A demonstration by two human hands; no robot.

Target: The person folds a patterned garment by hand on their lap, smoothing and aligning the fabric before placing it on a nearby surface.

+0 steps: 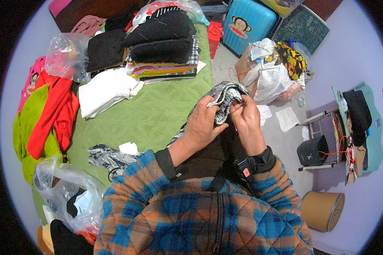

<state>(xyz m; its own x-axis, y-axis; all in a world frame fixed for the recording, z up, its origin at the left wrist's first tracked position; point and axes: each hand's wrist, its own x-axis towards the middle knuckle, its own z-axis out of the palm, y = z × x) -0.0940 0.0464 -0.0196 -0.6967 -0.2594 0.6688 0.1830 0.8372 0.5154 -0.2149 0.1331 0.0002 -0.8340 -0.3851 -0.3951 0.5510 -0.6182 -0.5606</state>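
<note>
A black-and-white patterned garment (pixel 224 101) is held up between my hands, its gathered edge facing me. My left hand (pixel 199 127) grips its left side, thumb pointing right. On the other side, my right hand (pixel 246 119) pinches the edge between thumb and fingers. Part of the cloth runs down behind my left hand onto the green quilted bed cover (pixel 153 118). A grey-and-white patterned garment (pixel 110 157) lies crumpled by my left sleeve. Further back stand a stack of folded clothes (pixel 162 51) and folded white clothing (pixel 107 91).
Red clothing (pixel 56 111) and a clear plastic bag (pixel 70 194) lie at the left. Beyond the bed stand a blue suitcase (pixel 249 24) and a bag heaped with cloth (pixel 271 76). At right are a dark bin (pixel 312 151) and a brown drum (pixel 322 210).
</note>
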